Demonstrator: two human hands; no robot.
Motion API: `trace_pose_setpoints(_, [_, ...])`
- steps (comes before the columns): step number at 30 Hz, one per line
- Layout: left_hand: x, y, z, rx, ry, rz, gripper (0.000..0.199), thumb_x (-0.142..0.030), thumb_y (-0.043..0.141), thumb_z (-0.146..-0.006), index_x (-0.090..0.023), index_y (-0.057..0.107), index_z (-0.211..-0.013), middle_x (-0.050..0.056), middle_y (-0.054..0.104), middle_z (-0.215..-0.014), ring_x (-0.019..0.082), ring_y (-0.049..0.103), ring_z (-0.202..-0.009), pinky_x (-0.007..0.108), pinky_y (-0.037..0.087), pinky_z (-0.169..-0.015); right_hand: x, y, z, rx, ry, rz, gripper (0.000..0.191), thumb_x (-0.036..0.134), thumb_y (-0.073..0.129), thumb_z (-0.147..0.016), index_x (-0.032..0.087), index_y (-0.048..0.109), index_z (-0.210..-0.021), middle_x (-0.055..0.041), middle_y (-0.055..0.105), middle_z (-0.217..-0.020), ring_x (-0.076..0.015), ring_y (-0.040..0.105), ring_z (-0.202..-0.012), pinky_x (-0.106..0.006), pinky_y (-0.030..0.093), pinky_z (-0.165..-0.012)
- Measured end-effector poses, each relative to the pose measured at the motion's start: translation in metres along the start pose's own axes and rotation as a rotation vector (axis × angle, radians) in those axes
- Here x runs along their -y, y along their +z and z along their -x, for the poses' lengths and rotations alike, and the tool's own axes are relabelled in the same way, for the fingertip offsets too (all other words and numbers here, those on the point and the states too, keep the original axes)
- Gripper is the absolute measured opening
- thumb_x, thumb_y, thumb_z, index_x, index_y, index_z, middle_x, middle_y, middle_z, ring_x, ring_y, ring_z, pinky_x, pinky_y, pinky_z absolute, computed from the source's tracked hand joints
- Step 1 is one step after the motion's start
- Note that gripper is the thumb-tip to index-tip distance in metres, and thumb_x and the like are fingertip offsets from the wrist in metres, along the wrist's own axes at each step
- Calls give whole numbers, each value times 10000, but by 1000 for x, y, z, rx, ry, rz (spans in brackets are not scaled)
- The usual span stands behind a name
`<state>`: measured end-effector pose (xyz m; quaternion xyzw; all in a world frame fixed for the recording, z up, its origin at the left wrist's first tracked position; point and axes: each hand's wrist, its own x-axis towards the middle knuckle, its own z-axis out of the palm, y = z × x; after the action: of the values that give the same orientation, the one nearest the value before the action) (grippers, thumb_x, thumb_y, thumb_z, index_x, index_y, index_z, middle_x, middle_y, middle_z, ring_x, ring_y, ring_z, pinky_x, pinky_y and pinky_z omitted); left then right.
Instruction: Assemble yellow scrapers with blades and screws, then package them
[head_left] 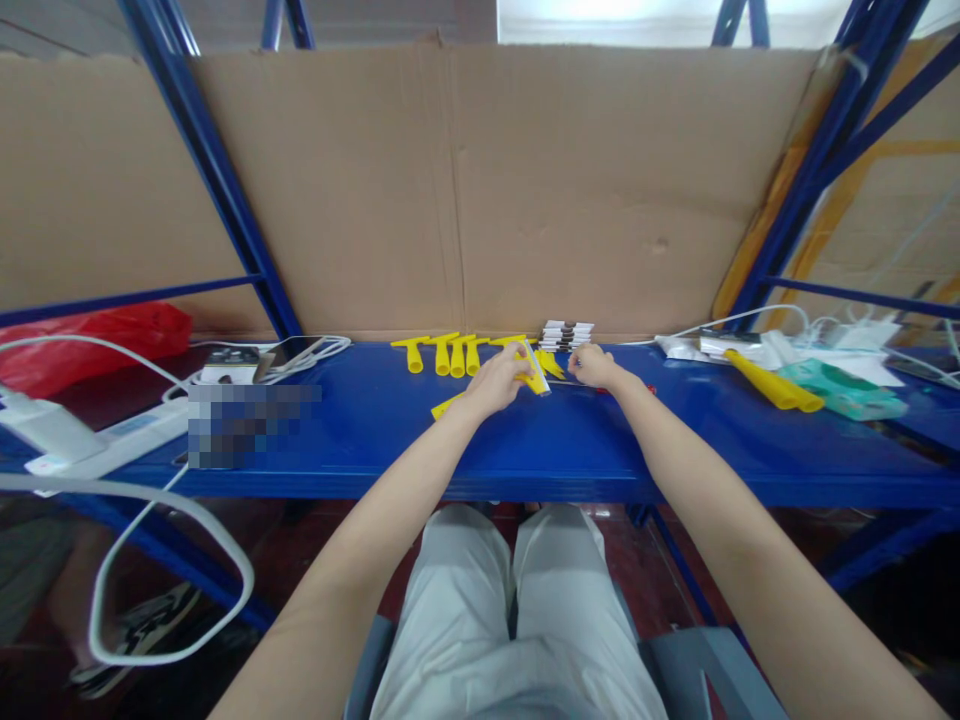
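Note:
My left hand (495, 385) is closed around a yellow scraper-like tool (537, 374), whose wide head carries a pale strip along its edge and points to the right. My right hand (591, 366) is closed just beside it, fingers curled down; what it pinches is too small to make out. Under the right wrist lies a thin rod with a red part (651, 390), mostly hidden by the arm. Small yellow pieces (551, 363) lie between the hands. Behind them is a stack of white packs with dark bands (567, 334).
Several yellow T-shaped handles (442, 356) stand in a row at the left. Another yellow piece (444, 407) lies by my left forearm. At right are yellow tubes (772, 382) and a green plastic pack (844, 388). A power strip (112, 440) with cables occupies the left. Cardboard (510, 190) walls the back.

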<state>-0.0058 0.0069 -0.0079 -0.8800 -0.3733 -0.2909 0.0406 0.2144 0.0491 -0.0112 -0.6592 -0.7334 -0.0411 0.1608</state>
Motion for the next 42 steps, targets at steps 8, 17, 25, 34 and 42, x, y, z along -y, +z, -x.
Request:
trace_pose_setpoints(8, [5,5,-2,-56,-33,13,161,-88,576,-740,-191,673,-816,53,537,-1112,183,590,-917,338,464,-850,24,-7,5,-63,-196,-583,108,163,515,-717,149,622,-725,-43,657,-820,-153,580,-802,-282,438,-796])
trace_pose_setpoints(17, [7,8,-2,-113,-72,-6,152,-91,556,-739,-193,664,-776,42,539,-1034,175,579,-903,330,463,-837,57,3,16,-59,-302,-699,86,146,530,-673,164,595,-618,-16,630,-758,-144,563,-755,-290,438,-771])
trace_pose_setpoints(25, [6,8,-2,-98,-127,-26,158,-104,542,-749,-203,659,-788,38,531,-1025,182,564,-940,321,460,-832,61,5,16,-76,-266,-712,90,135,551,-655,163,618,-602,-12,629,-732,-149,568,-753,-299,445,-777])
trace_pose_setpoints(34, [3,5,-1,-110,-146,7,170,-69,538,-748,-188,656,-775,51,524,-1012,187,569,-934,329,458,-835,64,11,16,-40,-175,-838,57,193,589,-649,158,625,-621,-2,619,-686,-125,545,-662,-258,447,-671])
trace_pose_setpoints(42, [3,4,-1,-106,-125,-18,151,-80,558,-750,-185,657,-792,48,527,-1012,184,568,-920,327,462,-824,65,12,16,-1,-101,-904,14,146,573,-627,158,571,-635,16,580,-684,-111,523,-660,-259,447,-689])
